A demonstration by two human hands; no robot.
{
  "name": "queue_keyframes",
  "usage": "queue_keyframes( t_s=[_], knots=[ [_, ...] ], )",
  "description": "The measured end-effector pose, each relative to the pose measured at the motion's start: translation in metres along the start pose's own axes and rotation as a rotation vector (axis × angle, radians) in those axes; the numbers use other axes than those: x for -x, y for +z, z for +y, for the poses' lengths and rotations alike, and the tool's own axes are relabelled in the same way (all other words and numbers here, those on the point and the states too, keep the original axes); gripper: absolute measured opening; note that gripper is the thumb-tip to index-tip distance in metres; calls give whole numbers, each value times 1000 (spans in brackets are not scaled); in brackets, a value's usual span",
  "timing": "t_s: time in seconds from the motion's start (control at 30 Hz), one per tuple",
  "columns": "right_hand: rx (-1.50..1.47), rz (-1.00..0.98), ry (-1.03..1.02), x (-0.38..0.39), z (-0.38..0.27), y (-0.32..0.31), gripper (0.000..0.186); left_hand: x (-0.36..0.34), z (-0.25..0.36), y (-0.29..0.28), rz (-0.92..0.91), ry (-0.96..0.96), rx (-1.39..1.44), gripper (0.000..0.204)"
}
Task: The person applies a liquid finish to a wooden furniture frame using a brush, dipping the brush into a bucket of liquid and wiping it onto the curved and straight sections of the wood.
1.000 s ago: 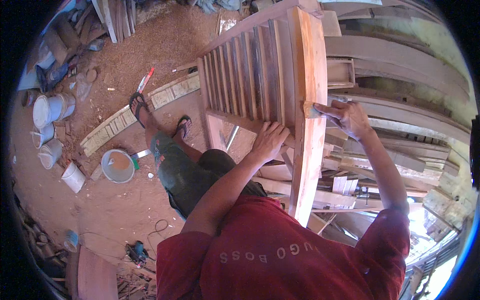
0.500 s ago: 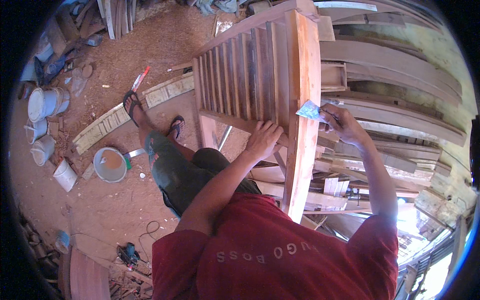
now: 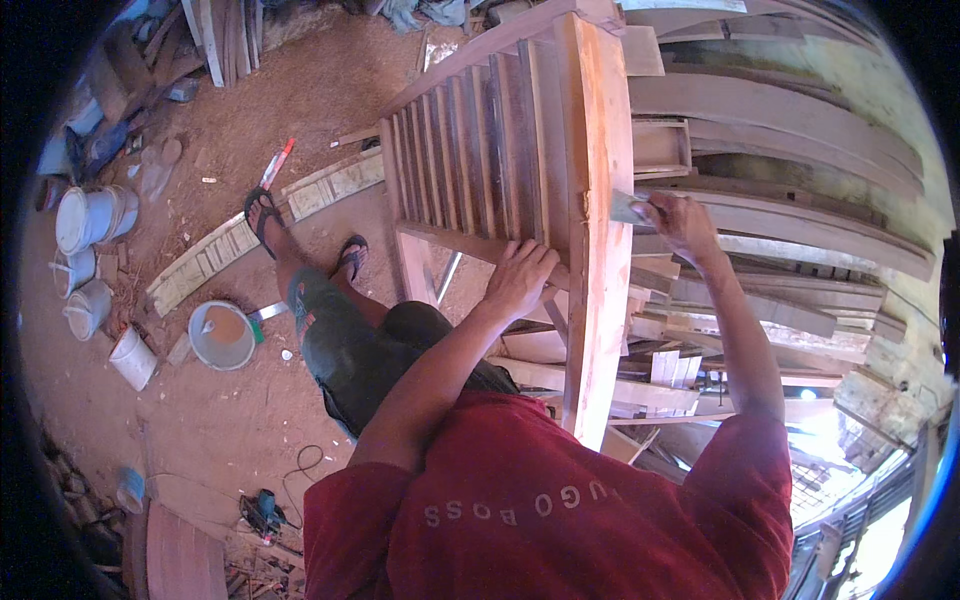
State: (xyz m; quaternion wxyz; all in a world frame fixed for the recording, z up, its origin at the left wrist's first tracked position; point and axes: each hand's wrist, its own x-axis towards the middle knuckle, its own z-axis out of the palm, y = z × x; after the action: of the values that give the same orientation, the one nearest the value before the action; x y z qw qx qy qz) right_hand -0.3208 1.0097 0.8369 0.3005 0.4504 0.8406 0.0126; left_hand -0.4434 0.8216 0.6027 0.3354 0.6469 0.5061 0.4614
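A slatted wooden frame stands on edge in front of me, with a broad, pale post along its right side. My left hand is closed over the frame's lower rail, its fingers hooked over the wood. From the right, my right hand grips a putty knife between thumb and fingers. The knife's flat blade lies against the post's face, seen nearly edge-on. Reddish-brown patches mark the post's surface near its upper part.
Long boards are stacked along the wall at right. On the dusty floor at left stand a bucket of brownish liquid and several white pails. A curved wooden piece lies by my feet. A corded power tool sits lower left.
My right hand has drawn slightly down and turned the putty knife, so its blade shows narrower and sits farther right on the post. My left hand stays on the rail.
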Motion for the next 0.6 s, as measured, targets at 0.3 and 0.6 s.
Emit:
queue_keyframes(
  t_s=[0.3, 0.6],
  knots=[
    [-372, 123, 244, 100, -14, -9, 32, 0, 2, 1, 18, -8, 14, 52],
    [-882, 356, 566, 169, -182, 68, 22, -10, -8, 4, -42, 95, -20, 55]
  ],
)
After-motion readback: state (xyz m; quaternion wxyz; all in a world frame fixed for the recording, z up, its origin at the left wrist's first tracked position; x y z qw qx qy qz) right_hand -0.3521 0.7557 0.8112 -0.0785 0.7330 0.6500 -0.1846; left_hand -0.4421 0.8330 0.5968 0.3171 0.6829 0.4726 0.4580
